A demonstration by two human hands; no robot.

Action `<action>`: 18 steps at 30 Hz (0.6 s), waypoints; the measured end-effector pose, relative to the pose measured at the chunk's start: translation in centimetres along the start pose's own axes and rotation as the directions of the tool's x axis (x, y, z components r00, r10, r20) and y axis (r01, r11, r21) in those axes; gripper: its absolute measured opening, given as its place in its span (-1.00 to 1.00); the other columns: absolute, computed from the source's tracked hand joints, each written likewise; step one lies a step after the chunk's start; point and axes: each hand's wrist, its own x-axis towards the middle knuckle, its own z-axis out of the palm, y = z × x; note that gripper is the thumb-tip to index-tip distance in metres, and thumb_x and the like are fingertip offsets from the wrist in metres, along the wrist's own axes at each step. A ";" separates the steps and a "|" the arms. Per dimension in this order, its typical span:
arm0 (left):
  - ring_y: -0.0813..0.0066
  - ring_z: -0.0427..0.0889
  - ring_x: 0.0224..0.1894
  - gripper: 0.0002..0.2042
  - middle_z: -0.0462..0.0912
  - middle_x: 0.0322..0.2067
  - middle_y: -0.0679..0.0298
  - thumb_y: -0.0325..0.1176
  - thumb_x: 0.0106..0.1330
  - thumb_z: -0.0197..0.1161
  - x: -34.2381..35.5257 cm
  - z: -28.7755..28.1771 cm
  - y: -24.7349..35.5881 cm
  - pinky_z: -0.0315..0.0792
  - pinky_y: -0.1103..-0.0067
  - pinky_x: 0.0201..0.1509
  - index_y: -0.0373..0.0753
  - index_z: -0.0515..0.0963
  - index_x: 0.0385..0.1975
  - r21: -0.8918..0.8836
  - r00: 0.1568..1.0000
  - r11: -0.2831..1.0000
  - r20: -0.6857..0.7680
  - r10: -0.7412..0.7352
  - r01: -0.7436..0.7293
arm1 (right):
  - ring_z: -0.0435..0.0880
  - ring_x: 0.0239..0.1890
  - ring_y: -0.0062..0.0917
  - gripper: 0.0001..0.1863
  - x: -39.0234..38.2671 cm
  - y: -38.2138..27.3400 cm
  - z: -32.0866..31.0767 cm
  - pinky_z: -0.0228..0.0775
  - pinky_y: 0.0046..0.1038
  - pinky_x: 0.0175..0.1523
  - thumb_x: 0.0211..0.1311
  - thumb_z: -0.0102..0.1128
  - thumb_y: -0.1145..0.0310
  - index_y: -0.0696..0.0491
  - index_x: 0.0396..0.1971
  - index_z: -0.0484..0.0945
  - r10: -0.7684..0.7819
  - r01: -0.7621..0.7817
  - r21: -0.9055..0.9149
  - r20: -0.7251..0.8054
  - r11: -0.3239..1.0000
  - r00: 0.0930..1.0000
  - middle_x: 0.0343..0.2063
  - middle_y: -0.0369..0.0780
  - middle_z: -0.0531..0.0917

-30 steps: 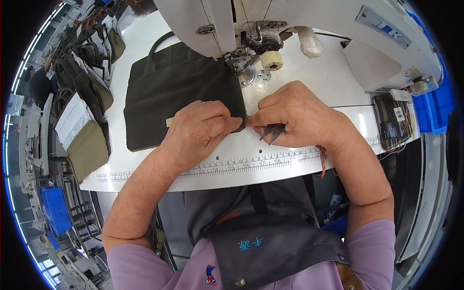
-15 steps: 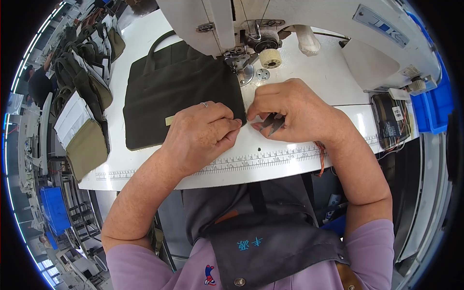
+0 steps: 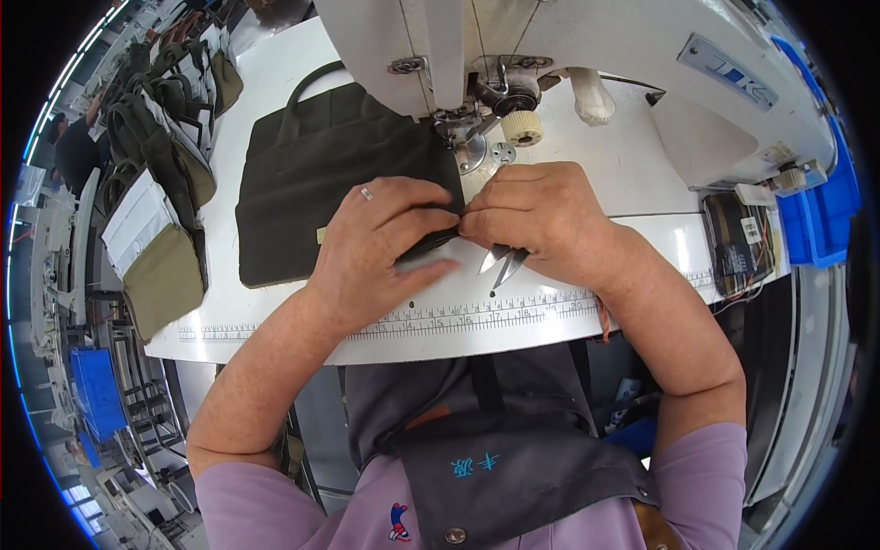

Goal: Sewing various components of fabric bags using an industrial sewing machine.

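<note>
A dark olive fabric bag (image 3: 339, 170) with a looped handle lies flat on the white table, its right edge beside the sewing machine's presser foot area (image 3: 454, 137). My left hand (image 3: 367, 238) rests over the bag's near right corner, fingers stretched along the edge and the thumb apart, slightly blurred. My right hand (image 3: 555, 215) meets it there, thumb and forefinger pinched at the bag's edge. Tucked in that same hand are small thread snips (image 3: 502, 264), whose two pointed blades stick out below the fingers. What exactly the fingertips pinch is too small to tell.
The white machine arm (image 3: 632, 46) spans the far side. A printed ruler strip (image 3: 440, 321) follows the table's near edge. Several similar bags (image 3: 160, 220) are stacked at the left. At the right stand a dark control box (image 3: 733, 238) and a blue bin (image 3: 816, 220).
My right hand has moved left onto the bag's edge and turned, so the snips' blades now point down and left. The left thumb has come away from the fingers.
</note>
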 end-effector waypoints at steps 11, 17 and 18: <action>0.36 0.59 0.29 -0.61 0.71 0.11 0.26 -0.56 0.20 0.22 -1.3 -1.2 -1.6 0.30 0.21 0.49 -0.13 0.71 0.03 0.070 0.939 0.982 0.311 0.144 -0.173 | 0.69 -0.34 -0.45 -0.88 0.0 -0.3 -0.1 0.56 -0.39 -0.32 -0.11 0.44 0.41 0.00 -0.49 0.70 0.055 -0.061 0.080 0.072 0.995 0.996 -0.48 -0.37 0.66; 0.37 0.62 0.26 -0.59 0.73 0.09 0.27 -0.55 0.18 0.20 -0.9 -0.6 -2.8 0.31 0.21 0.49 -0.13 0.71 0.03 0.057 0.956 0.979 0.235 0.178 -0.197 | 0.70 -0.35 -0.45 -0.77 0.0 0.1 -0.4 0.56 -0.40 -0.32 -0.10 0.53 0.45 -0.02 -0.35 0.73 0.124 -0.130 0.051 0.101 0.990 0.987 -0.36 -0.34 0.69; 0.36 0.63 0.25 -0.59 0.73 0.08 0.28 -0.55 0.18 0.19 -0.7 -0.6 -3.2 0.31 0.21 0.49 -0.13 0.71 0.04 0.067 0.955 0.976 0.230 0.186 -0.206 | 0.70 -0.35 -0.45 -0.77 -0.1 0.2 -0.3 0.56 -0.40 -0.32 -0.10 0.53 0.45 -0.02 -0.35 0.73 0.122 -0.128 0.050 0.103 0.991 0.987 -0.36 -0.34 0.69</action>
